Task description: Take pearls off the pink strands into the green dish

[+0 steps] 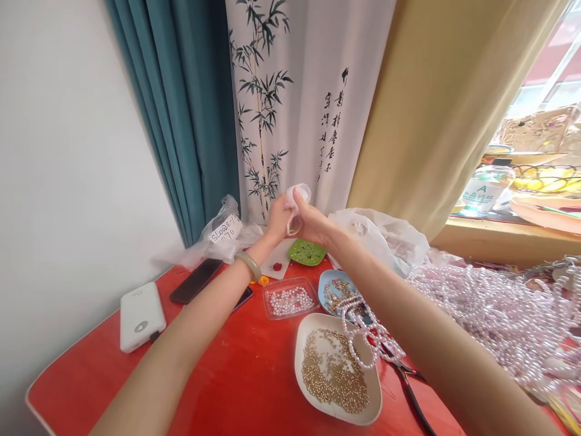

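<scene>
The fingers of the left hand (278, 219) and the right hand (312, 224) grasped a crumpled plastic bag (300, 192) together — it was in front of the bamboo-printed curtain (304, 121), over the far part of the red table (236, 375). Below stood a green plate (307, 252); nearer were a tray (284, 283) of white beads (291, 301) and a dish (299, 348) of gold beads (349, 390).

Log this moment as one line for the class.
left hand: gripping plastic bag | right hand: gripping same bag | bag: held above red table | nearby: green dish, clear bead box
</scene>
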Action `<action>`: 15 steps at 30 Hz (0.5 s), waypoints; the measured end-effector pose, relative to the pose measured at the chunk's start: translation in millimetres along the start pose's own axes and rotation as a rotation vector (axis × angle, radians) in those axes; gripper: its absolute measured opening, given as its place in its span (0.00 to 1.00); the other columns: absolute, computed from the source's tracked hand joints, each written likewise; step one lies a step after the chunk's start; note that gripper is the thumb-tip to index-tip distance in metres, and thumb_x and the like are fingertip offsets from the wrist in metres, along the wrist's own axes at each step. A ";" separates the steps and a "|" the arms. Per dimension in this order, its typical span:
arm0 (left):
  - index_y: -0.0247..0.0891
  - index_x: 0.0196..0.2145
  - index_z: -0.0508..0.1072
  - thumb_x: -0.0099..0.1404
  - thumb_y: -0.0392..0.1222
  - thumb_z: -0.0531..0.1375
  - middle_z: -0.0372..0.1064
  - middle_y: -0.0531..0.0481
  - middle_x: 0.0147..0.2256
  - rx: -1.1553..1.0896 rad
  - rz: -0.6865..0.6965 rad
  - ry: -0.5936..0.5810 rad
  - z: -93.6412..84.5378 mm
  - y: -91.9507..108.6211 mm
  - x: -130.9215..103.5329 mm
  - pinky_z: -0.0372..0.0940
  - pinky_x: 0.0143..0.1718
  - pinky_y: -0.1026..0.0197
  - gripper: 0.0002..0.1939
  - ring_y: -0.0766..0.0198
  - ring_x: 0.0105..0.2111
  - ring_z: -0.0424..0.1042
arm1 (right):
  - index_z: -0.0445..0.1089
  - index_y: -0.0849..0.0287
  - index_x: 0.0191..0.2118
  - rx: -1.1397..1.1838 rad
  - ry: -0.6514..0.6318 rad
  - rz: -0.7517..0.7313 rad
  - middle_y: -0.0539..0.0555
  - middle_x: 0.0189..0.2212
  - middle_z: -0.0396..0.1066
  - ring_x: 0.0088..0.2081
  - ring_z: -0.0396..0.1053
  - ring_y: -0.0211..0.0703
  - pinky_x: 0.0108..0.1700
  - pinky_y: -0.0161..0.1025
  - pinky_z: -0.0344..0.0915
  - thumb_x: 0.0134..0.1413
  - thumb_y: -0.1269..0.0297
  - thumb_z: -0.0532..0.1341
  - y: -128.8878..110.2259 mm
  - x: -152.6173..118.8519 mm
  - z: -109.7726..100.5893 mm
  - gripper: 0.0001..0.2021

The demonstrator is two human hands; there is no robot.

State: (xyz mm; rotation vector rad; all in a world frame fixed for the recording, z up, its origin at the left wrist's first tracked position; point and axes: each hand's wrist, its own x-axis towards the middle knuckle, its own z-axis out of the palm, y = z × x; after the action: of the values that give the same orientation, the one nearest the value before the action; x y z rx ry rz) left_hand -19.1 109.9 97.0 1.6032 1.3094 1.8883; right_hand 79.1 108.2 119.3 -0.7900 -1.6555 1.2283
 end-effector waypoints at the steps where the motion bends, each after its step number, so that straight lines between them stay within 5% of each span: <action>1: 0.36 0.26 0.66 0.49 0.33 0.56 0.63 0.50 0.30 0.041 0.028 -0.045 3.5 -3.7 -4.0 0.60 0.41 0.56 0.04 0.62 0.35 0.64 | 0.57 0.58 0.32 -0.020 0.056 0.013 0.53 0.26 0.64 0.31 0.65 0.41 0.34 0.41 0.63 0.54 0.54 0.45 6.1 4.3 1.6 0.13; 7: 0.38 0.39 0.67 0.44 0.30 0.60 0.53 0.45 0.51 0.288 0.170 -0.198 6.2 -32.6 -26.1 0.45 0.56 0.52 0.21 0.54 0.54 0.50 | 0.52 0.56 0.27 -0.292 0.332 -0.057 0.49 0.23 0.58 0.28 0.61 0.39 0.32 0.37 0.59 0.50 0.68 0.47 38.5 28.7 0.7 0.03; 12: 0.37 0.46 0.60 0.52 0.34 0.55 0.57 0.44 0.46 0.290 -0.017 0.074 -3.8 -54.9 -32.4 0.60 0.45 0.59 0.21 0.63 0.43 0.63 | 0.56 0.57 0.29 -0.487 0.420 -0.093 0.53 0.26 0.63 0.34 0.62 0.46 0.38 0.42 0.56 0.51 0.64 0.48 48.8 45.2 -3.7 0.04; 15: 0.37 0.41 0.65 0.55 0.36 0.53 0.64 0.46 0.40 0.653 -0.141 -0.112 -14.9 -65.4 -39.9 0.61 0.40 0.60 0.14 0.63 0.38 0.66 | 0.58 0.59 0.39 -0.594 0.446 -0.053 0.60 0.36 0.65 0.42 0.61 0.49 0.42 0.46 0.54 0.56 0.64 0.38 53.3 57.8 -9.3 0.14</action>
State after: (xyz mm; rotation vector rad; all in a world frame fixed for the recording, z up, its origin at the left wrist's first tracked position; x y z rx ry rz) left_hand -39.6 107.9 21.7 1.7993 2.0609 1.3292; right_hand 64.1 178.4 85.9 -1.2635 -1.6503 0.4552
